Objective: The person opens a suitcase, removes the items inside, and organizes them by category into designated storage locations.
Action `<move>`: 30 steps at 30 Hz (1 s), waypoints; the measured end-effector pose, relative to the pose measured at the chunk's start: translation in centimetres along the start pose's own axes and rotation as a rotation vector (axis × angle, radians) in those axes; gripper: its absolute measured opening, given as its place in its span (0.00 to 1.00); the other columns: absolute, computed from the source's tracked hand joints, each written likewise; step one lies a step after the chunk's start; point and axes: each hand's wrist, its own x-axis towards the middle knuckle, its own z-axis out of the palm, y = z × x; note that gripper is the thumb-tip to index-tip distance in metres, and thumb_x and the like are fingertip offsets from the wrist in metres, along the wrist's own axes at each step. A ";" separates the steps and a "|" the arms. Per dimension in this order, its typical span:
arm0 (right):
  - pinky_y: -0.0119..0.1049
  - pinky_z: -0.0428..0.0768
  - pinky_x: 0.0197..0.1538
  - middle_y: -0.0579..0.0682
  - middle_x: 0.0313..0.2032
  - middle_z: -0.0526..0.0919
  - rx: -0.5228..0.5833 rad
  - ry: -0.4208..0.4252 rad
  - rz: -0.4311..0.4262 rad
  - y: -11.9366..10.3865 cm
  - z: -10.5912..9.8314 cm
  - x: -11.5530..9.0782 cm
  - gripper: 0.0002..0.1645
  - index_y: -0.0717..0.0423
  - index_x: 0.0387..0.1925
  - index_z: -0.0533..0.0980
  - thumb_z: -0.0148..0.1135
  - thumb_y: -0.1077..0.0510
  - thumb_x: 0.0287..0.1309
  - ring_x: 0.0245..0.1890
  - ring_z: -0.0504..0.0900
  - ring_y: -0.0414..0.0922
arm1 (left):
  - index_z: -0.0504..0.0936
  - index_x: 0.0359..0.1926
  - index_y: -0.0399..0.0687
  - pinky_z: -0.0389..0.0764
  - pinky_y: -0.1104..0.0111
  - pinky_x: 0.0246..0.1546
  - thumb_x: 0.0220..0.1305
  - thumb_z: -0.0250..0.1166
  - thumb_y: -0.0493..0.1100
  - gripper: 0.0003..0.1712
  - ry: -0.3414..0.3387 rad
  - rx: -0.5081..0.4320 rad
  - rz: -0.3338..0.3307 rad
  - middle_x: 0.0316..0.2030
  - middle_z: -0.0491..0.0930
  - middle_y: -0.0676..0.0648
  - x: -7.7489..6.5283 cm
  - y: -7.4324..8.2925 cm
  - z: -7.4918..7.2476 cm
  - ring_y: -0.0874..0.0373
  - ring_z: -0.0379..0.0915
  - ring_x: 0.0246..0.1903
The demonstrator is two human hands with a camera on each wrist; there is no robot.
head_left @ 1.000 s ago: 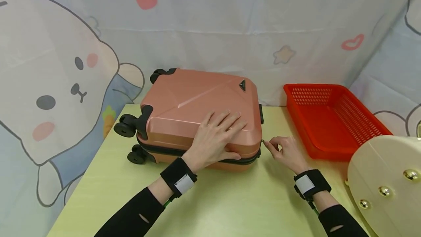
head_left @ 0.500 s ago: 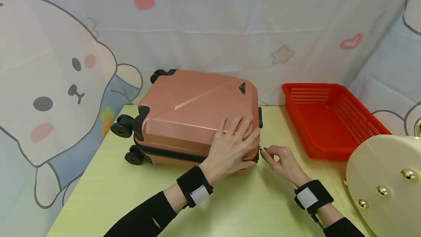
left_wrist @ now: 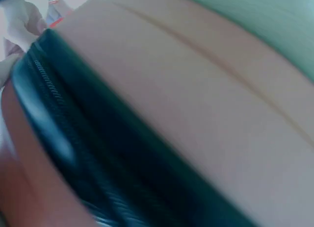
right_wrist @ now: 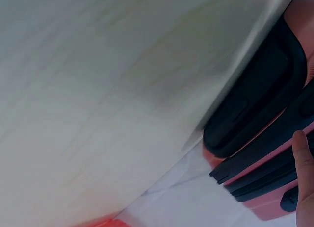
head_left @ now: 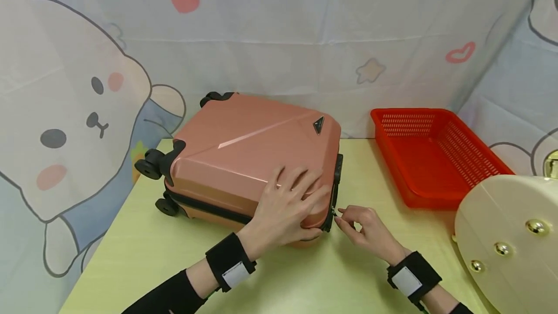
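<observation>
A rose-pink hard-shell suitcase (head_left: 248,134) lies flat on the table, its wheels to the left. My left hand (head_left: 283,207) rests on the lid's front right corner, fingers spread and the thumb low by the seam. At the right end, my right hand (head_left: 370,234) pinches a small zipper pull (head_left: 333,211) between thumb and fingertips. The left wrist view shows the black zipper band (left_wrist: 54,85) along the case's side. In the right wrist view a finger (right_wrist: 304,173) overlaps the seam, near a black side handle (right_wrist: 260,85); the pull itself is out of sight there.
A red plastic basket (head_left: 396,173) stands to the right of the suitcase. Nearer on the right is a cream rounded object with gold studs (head_left: 488,236). A printed curtain (head_left: 279,28) hangs behind the pale yellow table (head_left: 279,285).
The suitcase has turned, its right end swinging nearer to me. My right hand has moved nearer with the zipper pull. The left hand went right along the lid, then back left.
</observation>
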 end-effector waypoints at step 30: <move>0.14 0.56 0.25 0.36 0.13 0.67 -0.126 -0.050 -0.165 -0.7 -0.7 0.5 0.20 0.44 0.14 0.74 0.73 0.65 0.50 0.19 0.62 0.25 | 0.76 0.68 0.56 0.75 0.51 0.63 0.55 0.66 0.68 0.42 -0.143 0.092 -0.119 0.67 0.72 0.37 -0.1 1.3 -2.9 0.41 0.72 0.64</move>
